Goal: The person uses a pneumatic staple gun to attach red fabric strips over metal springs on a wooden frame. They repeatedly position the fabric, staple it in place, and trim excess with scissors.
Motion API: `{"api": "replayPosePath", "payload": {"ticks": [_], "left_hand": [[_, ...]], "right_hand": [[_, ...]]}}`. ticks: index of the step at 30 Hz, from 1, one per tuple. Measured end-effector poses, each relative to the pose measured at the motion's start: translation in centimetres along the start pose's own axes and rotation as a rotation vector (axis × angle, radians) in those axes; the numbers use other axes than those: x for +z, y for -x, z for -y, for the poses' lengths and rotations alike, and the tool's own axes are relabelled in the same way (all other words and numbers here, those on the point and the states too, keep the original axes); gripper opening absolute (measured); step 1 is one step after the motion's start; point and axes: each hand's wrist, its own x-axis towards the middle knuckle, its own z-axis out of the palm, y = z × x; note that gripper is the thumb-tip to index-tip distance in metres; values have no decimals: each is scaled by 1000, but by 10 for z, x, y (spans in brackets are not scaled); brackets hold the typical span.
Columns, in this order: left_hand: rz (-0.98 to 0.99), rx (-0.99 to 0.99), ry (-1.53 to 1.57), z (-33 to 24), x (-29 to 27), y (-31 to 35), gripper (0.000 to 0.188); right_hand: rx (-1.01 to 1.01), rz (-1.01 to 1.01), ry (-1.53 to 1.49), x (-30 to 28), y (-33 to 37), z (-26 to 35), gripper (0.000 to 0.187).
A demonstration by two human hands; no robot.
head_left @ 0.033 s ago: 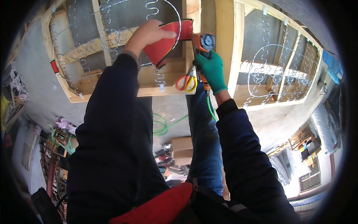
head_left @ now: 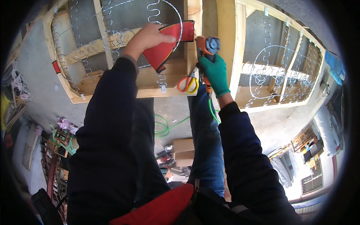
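Note:
My bare left hand [head_left: 148, 40] is closed on a red webbing strap [head_left: 159, 54] with dark edges, thumb on top. The strap's far end lies on the wooden frame [head_left: 193, 15], and its loose end hangs beside my fingers. A steel wire ring [head_left: 182, 28] crosses the strap. My right hand [head_left: 215, 73], in a green glove, is wrapped round the grip of an orange and black air stapler [head_left: 207, 45]. Its head is just right of the frame rail at the strap's end; whether they touch I cannot tell. Scissors [head_left: 188, 83] with orange and yellow handles hang at the frame's near corner.
Zigzag springs [head_left: 161, 80] and coils span the left frame. A second sprung wooden frame [head_left: 277, 99] stands to the right. A green hose [head_left: 162, 127] runs from the stapler along the floor. Near my legs is a cardboard box [head_left: 183, 150]. A short red strap [head_left: 56, 67] sits on the left rail.
My right hand and the stapler have shifted slightly right, away from the strap's end. The strap's loose end has moved a little; my left hand still holds it.

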Motion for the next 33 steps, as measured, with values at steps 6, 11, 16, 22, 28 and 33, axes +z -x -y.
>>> {"api": "replayPosePath", "payload": {"ticks": [6,11,16,22,28,33], "left_hand": [[16,35,78,-21,7,35,57],[-78,175,53,-62,45,28,45],[-183,137,168,-96,99,-26,43],[-451,170,19,-102,164,-96,38],[-238,84,-588,-100,160,-141,49],[159,210,-673,-111,115,-172,48]], "right_hand": [[134,45,-23,-63,9,-33,23],[226,103,-166,-103,18,-47,19],[210,99,-251,-142,31,-54,20],[211,94,-184,-192,36,-48,16],[-196,215,243,-186,27,-56,31],[-477,199,325,-98,41,-50,59]]}}
